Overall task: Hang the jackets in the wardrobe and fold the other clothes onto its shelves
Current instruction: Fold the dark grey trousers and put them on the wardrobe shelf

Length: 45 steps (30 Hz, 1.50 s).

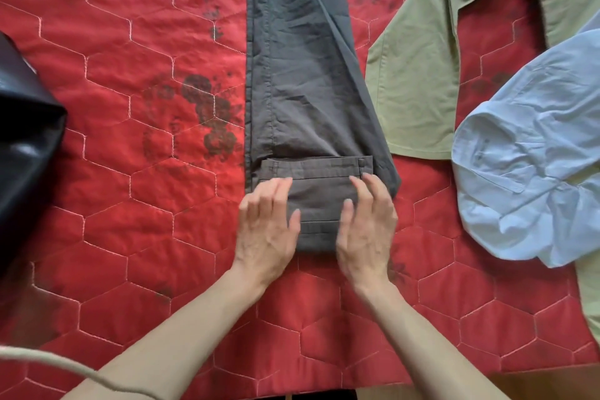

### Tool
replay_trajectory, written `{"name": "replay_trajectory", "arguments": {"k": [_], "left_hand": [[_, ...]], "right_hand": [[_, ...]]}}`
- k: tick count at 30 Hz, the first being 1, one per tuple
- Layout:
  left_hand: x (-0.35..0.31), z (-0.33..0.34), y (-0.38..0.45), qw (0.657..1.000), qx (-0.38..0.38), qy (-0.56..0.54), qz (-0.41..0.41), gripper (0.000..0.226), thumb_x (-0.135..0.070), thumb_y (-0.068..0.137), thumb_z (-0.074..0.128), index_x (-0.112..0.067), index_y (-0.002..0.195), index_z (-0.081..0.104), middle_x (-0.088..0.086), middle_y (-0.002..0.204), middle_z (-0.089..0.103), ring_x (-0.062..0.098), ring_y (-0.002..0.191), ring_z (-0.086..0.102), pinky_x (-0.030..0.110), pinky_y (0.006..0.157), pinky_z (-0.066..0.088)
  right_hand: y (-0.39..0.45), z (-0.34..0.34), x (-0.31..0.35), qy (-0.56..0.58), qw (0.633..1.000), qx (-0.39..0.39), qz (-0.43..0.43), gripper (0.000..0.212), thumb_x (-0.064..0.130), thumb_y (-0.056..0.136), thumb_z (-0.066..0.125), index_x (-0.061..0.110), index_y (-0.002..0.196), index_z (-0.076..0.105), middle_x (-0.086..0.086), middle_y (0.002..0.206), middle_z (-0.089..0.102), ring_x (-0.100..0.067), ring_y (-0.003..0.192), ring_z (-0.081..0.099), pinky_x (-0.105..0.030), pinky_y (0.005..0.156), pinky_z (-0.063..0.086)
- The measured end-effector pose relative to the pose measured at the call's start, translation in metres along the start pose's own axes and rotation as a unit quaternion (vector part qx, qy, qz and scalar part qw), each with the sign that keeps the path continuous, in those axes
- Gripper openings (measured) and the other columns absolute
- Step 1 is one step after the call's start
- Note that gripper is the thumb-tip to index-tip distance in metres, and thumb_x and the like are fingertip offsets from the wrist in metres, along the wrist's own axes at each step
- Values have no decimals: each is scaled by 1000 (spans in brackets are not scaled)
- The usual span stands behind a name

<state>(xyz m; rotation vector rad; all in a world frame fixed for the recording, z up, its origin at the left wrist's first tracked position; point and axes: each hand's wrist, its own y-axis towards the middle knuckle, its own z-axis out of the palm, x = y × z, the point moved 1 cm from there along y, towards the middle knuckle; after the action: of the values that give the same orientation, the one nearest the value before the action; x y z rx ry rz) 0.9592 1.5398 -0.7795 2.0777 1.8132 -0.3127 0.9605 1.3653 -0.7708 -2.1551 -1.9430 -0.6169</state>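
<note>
Dark grey trousers (302, 75) lie lengthwise up the middle of the red quilt, their near end folded over into a thick rectangular wad. My left hand (266, 224) rests on the wad's left side with its fingers spread and relaxed. My right hand (367, 224) lies on the wad's right side, fingers lightly bent with the tips touching the cloth. Neither hand grips anything. A light green garment (422, 75) lies spread to the right of the trousers. A pale blue shirt (532, 166) lies crumpled at the far right, partly over the green one.
A red quilted bedspread (146, 204) covers the whole surface. A shiny black garment or bag (22, 140) sits at the left edge. A light cord (65, 367) crosses the bottom left corner. A wooden edge (545, 383) shows at the bottom right.
</note>
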Motion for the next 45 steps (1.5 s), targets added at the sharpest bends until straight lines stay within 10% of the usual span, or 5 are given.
{"name": "replay_trajectory", "arguments": {"k": [4,14,20,25,45], "left_hand": [[0,25,-3,986,123,42,109,71,-29,96,53,3,157,35,20,166,31,31,157,25,50,126,26],[44,20,16,956,221,62,183,84,-55,100,47,-13,166,14,9,174,5,25,161,2,48,129,16],[99,0,35,911,229,121,320,77,-22,91,44,-8,164,23,12,172,15,30,160,12,49,127,22],[116,-9,51,873,236,141,403,70,-8,95,35,-5,164,19,14,172,14,31,160,12,46,128,15],[106,-26,72,841,348,105,400,114,-57,75,58,-8,165,10,20,172,1,36,160,-4,52,129,15]], "right_hand": [[5,26,7,-41,968,136,-205,56,22,105,44,13,160,37,-6,169,28,-22,159,19,-47,125,26],[30,25,-56,-113,946,215,-217,72,52,106,39,16,165,20,-2,173,13,-18,160,8,-51,127,21],[81,-14,-108,-150,769,397,-478,94,75,95,41,25,167,7,-2,175,-3,-21,161,-4,-50,129,1],[127,-21,-114,-185,655,470,-562,112,31,71,57,30,166,-2,3,174,-12,-16,160,-10,-46,128,-2],[119,0,-108,-22,787,398,-471,72,12,91,65,21,158,39,2,171,24,-21,159,16,-51,123,23]]}}
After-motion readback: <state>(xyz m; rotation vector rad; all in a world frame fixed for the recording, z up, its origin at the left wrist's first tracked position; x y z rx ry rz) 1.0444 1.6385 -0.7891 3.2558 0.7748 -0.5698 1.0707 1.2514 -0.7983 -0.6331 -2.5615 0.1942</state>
